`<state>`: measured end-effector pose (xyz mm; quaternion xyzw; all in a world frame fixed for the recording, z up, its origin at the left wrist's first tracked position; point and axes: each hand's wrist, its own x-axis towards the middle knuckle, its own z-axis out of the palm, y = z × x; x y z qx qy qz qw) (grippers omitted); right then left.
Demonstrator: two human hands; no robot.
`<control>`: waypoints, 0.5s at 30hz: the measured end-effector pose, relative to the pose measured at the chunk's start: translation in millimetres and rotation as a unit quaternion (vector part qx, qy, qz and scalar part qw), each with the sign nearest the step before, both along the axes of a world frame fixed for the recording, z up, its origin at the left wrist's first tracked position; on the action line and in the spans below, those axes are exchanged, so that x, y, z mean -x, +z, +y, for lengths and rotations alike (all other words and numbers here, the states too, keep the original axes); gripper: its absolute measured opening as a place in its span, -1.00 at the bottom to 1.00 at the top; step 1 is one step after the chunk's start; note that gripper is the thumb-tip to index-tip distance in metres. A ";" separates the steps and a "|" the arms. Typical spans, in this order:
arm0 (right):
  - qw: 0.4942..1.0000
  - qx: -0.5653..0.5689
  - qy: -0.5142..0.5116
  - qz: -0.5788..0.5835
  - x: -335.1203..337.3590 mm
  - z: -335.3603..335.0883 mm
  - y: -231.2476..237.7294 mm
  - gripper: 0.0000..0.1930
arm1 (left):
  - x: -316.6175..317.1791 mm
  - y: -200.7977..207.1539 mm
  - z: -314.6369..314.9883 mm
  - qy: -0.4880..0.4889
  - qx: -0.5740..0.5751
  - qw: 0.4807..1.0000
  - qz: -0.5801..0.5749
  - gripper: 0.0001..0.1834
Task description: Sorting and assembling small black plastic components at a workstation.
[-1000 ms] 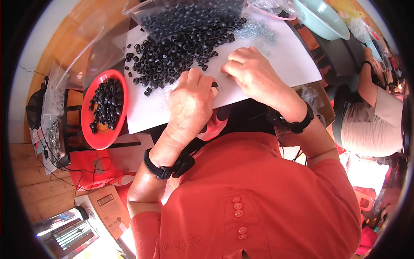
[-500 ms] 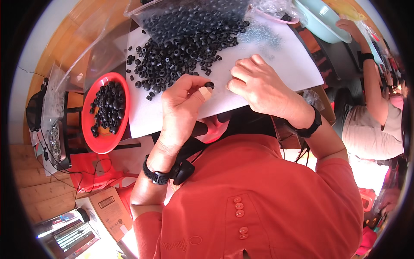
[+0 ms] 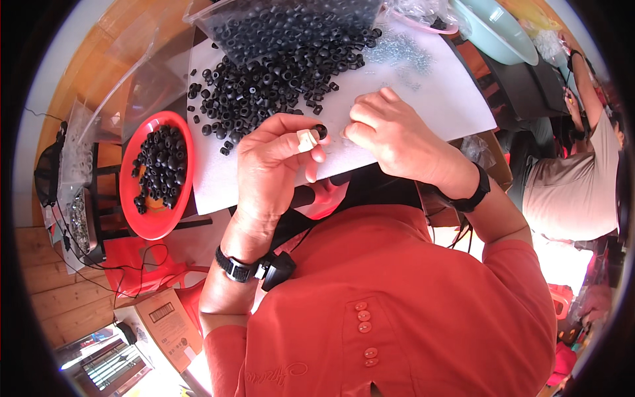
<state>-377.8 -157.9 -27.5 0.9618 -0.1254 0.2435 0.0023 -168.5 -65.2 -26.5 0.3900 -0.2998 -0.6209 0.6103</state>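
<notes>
My left hand [image 3: 274, 162] pinches a small black rubber ring [image 3: 320, 131] between taped thumb and fingertips, just above the white sheet [image 3: 218, 178]. My right hand [image 3: 390, 135] is beside it, fingers curled down on the sheet; I cannot see what they hold. A heap of black rubber rings [image 3: 264, 89] lies on the sheet above both hands, spilling from a clear plastic bag [image 3: 291, 26]. A scatter of small metal parts [image 3: 403, 56] lies to the upper right of my right hand.
A red plate [image 3: 155, 221] with several black rings stands left of the sheet. A pale green bowl [image 3: 499, 33] sits at the top right. Another person in a beige top [image 3: 569, 192] sits at the right. A cardboard box [image 3: 165, 324] and cables lie on the floor at lower left.
My left hand has lifted off the sheet and turned, now holding one black ring up at its fingertips. My right hand stayed close beside it.
</notes>
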 end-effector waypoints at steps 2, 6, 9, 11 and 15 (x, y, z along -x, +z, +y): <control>1.000 0.023 0.001 0.015 -2.8 2.9 0.3 -0.95 | 0.4 -0.7 -0.6 -0.005 0.005 1.000 0.012 -0.77; 1.000 -0.003 0.004 0.014 -1.2 5.8 1.0 -0.76 | 0.0 -0.7 0.3 0.003 -0.005 1.000 0.016 -0.74; 0.999 -0.029 -0.016 0.015 -1.0 6.0 2.5 -0.70 | 2.1 2.5 1.7 0.006 -0.012 1.000 0.000 -0.71; 0.994 -0.045 -0.022 -0.093 -3.0 2.2 2.0 -0.80 | 3.6 3.1 1.4 -0.006 -0.024 1.000 -0.014 -0.71; 0.960 -0.189 -0.022 -0.203 -20.8 6.0 15.4 -0.79 | 9.9 1.9 1.4 -0.003 -0.029 0.998 -0.053 -0.72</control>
